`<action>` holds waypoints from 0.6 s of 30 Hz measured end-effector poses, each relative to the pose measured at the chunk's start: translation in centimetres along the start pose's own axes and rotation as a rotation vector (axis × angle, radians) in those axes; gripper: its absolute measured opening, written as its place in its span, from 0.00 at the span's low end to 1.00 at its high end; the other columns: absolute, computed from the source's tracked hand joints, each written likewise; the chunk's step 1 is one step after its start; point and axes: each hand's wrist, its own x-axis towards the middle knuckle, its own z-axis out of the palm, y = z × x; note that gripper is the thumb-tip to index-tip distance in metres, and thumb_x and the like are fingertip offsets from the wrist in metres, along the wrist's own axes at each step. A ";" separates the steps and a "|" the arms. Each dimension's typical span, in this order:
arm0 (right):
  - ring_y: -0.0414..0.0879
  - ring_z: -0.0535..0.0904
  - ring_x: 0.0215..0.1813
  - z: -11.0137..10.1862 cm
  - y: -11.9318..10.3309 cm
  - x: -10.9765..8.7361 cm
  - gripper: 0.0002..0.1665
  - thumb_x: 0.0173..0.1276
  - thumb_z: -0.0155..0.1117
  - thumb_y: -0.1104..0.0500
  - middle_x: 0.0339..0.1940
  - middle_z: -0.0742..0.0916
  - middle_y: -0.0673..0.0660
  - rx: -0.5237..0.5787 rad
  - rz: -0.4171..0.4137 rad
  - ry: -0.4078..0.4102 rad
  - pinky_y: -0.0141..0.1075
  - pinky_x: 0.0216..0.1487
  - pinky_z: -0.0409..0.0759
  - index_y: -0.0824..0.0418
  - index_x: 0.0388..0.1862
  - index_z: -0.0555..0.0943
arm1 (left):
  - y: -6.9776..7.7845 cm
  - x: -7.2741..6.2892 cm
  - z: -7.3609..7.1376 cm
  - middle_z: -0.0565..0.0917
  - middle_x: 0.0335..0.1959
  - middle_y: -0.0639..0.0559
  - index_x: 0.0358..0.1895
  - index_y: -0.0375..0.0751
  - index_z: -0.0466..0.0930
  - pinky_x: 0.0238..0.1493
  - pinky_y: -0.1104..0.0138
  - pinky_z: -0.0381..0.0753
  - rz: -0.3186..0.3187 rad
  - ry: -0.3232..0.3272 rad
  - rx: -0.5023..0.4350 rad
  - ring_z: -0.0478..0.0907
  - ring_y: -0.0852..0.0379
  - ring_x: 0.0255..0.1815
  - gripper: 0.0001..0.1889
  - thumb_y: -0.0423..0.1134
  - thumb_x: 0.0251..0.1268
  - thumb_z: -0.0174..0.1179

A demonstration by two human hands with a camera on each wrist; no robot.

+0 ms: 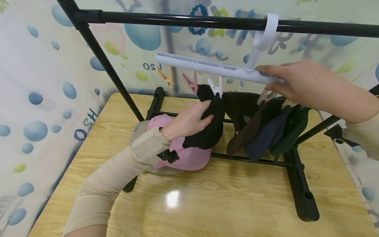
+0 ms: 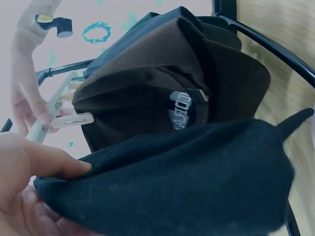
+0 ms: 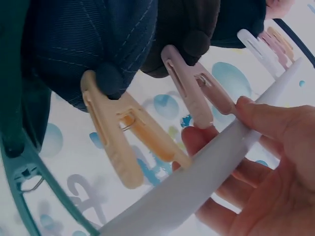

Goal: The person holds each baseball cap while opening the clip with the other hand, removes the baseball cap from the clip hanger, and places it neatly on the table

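Note:
My left hand point(image 1: 190, 120) pinches a black cap point(image 1: 217, 121) between thumb and fingers, just under a white clip point(image 1: 216, 87); whether that clip bites the cap I cannot tell. My right hand point(image 1: 308, 82) grips the white clip hanger point(image 1: 204, 67) at the right part of its bar. In the right wrist view its thumb and index fingertip lie beside the handles of a pale pink clip point(image 3: 189, 88), which holds a dark brown cap point(image 3: 179, 29). A beige clip point(image 3: 110, 123) there holds a navy cap point(image 3: 98, 44). At far left is a green clip point(image 3: 29, 177).
The hanger hooks over a black rack's top rail point(image 1: 177, 19). A yellow clip point(image 1: 168, 79) and a pink clip point(image 1: 192, 83) hang at its left end. On the wooden table point(image 1: 207, 200), a pink cap point(image 1: 189, 159) lies over a grey-beige cap point(image 1: 137, 131).

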 end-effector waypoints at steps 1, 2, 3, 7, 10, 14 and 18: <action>0.45 0.72 0.19 0.1 0.0 -0.1 0.30 0.68 0.64 0.62 0.39 0.85 0.67 -0.001 -0.009 0.017 0.37 0.17 0.64 0.63 0.68 0.69 | 0.0 0.0 0.0 0.71 0.19 0.48 0.37 0.33 0.72 0.24 0.69 0.66 0.000 0.002 0.001 0.71 0.55 0.17 0.04 0.31 0.68 0.56; 0.44 0.72 0.19 0.2 0.0 -0.1 0.30 0.68 0.64 0.63 0.39 0.85 0.67 0.002 -0.016 0.027 0.37 0.17 0.65 0.63 0.68 0.69 | 0.0 0.0 -0.1 0.71 0.19 0.48 0.36 0.33 0.72 0.24 0.69 0.66 -0.001 0.005 0.003 0.70 0.54 0.17 0.04 0.30 0.68 0.56; 0.44 0.73 0.19 0.3 0.0 -0.2 0.31 0.68 0.64 0.63 0.39 0.85 0.66 0.005 -0.022 0.036 0.37 0.18 0.65 0.64 0.68 0.68 | 0.1 0.0 -0.2 0.70 0.19 0.48 0.36 0.33 0.72 0.24 0.68 0.66 -0.001 0.007 0.005 0.70 0.54 0.17 0.04 0.30 0.68 0.56; 0.44 0.74 0.20 0.5 -0.1 -0.3 0.30 0.69 0.62 0.64 0.38 0.84 0.65 0.022 -0.024 0.040 0.38 0.19 0.67 0.64 0.69 0.67 | 0.2 0.0 -0.4 0.70 0.19 0.48 0.36 0.33 0.73 0.25 0.68 0.65 0.011 0.021 0.019 0.68 0.54 0.17 0.04 0.30 0.68 0.56; 0.44 0.73 0.20 0.7 -0.2 -0.3 0.29 0.70 0.61 0.63 0.37 0.84 0.64 0.025 -0.009 0.043 0.38 0.18 0.66 0.64 0.69 0.67 | 0.4 0.0 -0.5 0.70 0.19 0.49 0.35 0.33 0.73 0.25 0.68 0.65 0.018 0.026 0.018 0.68 0.55 0.18 0.04 0.30 0.68 0.56; 0.46 0.70 0.19 0.7 -0.6 -0.5 0.29 0.68 0.65 0.62 0.38 0.83 0.67 -0.015 -0.014 0.112 0.38 0.17 0.63 0.64 0.66 0.69 | 0.5 0.0 -0.6 0.70 0.19 0.49 0.34 0.34 0.73 0.25 0.69 0.65 0.025 0.026 0.016 0.69 0.55 0.17 0.04 0.29 0.67 0.56; 0.51 0.72 0.19 0.7 -1.3 -0.6 0.29 0.61 0.70 0.62 0.40 0.82 0.70 -0.108 -0.054 0.216 0.41 0.14 0.65 0.66 0.61 0.73 | 0.6 0.0 -0.8 0.73 0.21 0.48 0.36 0.33 0.74 0.25 0.69 0.67 0.025 0.015 0.005 0.70 0.56 0.18 0.02 0.29 0.67 0.56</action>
